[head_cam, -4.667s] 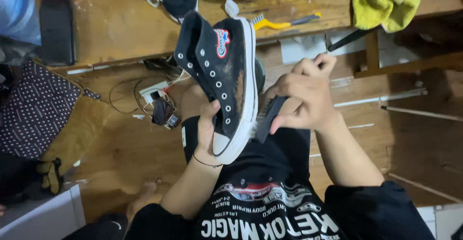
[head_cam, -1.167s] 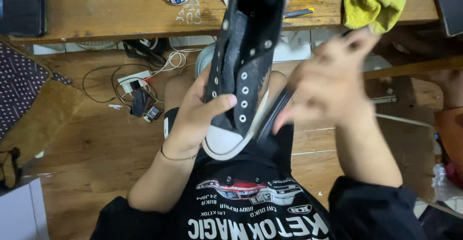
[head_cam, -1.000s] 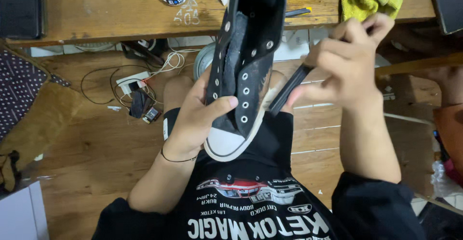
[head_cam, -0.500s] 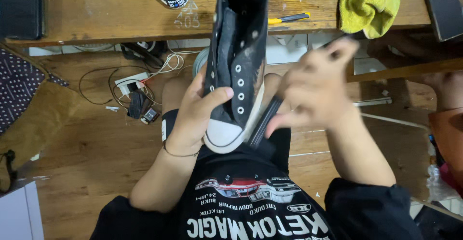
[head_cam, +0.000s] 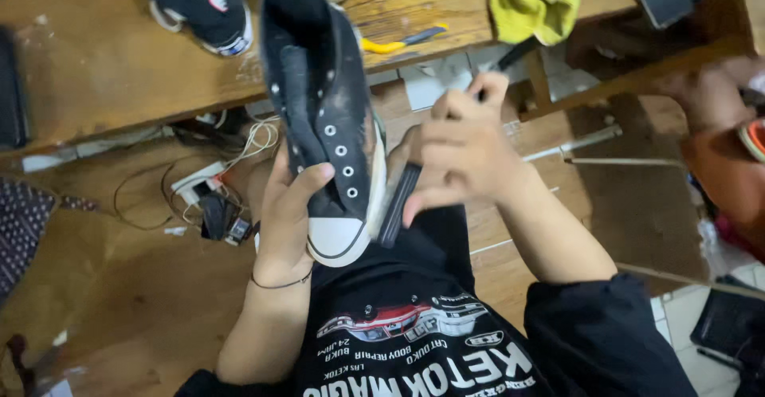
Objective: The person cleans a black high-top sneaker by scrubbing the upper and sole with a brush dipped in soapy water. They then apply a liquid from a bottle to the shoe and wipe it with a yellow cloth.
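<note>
Black sneaker (head_cam: pixel 327 118) in left hand (head_cam: pixel 291 214), dark brush (head_cam: pixel 398 204) gripped in right hand (head_cam: pixel 458 154) at its sole edge.

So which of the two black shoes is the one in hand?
The laceless high-top shoe, gripped near its white toe by the left hand. The other shoe lies on the wooden bench, untouched.

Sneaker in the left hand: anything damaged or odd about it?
The black sneaker in the left hand has no laces, its eyelets empty, and pale scuffs mark its side. The right hand holds a dark brush against its sole edge. Nothing looks torn.
</note>
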